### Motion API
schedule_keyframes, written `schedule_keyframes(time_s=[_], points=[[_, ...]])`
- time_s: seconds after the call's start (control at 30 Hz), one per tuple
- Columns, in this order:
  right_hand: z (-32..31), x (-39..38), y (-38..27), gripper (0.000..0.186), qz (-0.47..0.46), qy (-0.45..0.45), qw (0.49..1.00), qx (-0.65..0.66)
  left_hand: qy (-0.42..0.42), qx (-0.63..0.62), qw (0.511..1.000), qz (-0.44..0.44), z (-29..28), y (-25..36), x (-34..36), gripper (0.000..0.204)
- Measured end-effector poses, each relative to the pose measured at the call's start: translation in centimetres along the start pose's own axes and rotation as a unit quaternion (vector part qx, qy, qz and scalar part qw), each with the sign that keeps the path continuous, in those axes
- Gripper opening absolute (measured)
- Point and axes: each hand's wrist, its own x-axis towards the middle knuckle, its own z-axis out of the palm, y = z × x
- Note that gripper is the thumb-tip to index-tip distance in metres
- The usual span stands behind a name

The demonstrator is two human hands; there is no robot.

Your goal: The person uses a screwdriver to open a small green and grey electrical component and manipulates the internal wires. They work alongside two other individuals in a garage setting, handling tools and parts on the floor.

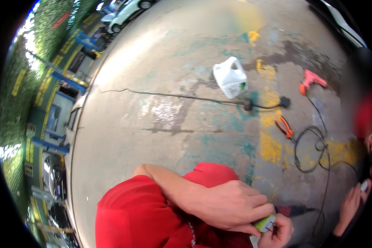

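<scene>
My left hand (239, 202) reaches across from the left over my red-clothed knees, its fingers curled down around a small lime-green and grey piece (265, 223). Thin dark pins or prongs stick out of that piece's pale face, so it resembles a plug, but its exact kind is not clear. Close against it on the right, my right hand (279, 232) pinches the same piece between thumb and fingers. Part of the piece is covered by my left fingers. Just beyond my hands, a dark red and black item (293, 210) lies on the floor, partly hidden.
On the concrete floor are a white plastic jug (230, 78), a black cable (173, 96) with a plug (284, 102), orange-handled pliers (284, 128), a pink gun-shaped tool (313, 80) and a looped cord (297, 159). Another person's hand (351, 204) is at right. Cars stand farther off.
</scene>
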Motion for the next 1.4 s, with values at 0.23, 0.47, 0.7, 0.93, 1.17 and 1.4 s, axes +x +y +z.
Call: schedule_keyframes(time_s=[0.23,0.47,0.7,0.93,1.17,1.4], points=[[-0.3,-1.3,3.5,0.027,0.215,-0.014,0.968,0.129,-0.006,-0.004,1.0,-0.029,0.0,-0.9,-1.1,0.059],[1.0,1.7,2.0,0.019,0.04,0.012,0.998,0.036,-0.016,-0.02,0.998,-0.048,0.2,-2.2,-0.9,0.051],[1.4,4.0,1.1,0.019,-0.104,-0.01,0.994,0.013,-0.03,-0.022,0.997,-0.065,0.1,-1.6,-1.4,0.053],[0.1,0.0,1.7,0.025,0.002,-0.087,0.995,-0.055,-0.029,0.015,0.999,-0.022,-0.7,-1.0,0.4,0.055],[-0.5,3.0,0.7,0.024,-0.119,-0.003,0.993,-0.001,-0.052,-0.011,0.998,0.025,-0.5,-1.2,2.6,0.053],[-0.6,1.5,0.9,0.022,-0.112,0.028,0.992,0.048,-0.079,0.016,0.997,-0.013,0.7,0.2,2.5,0.066]])
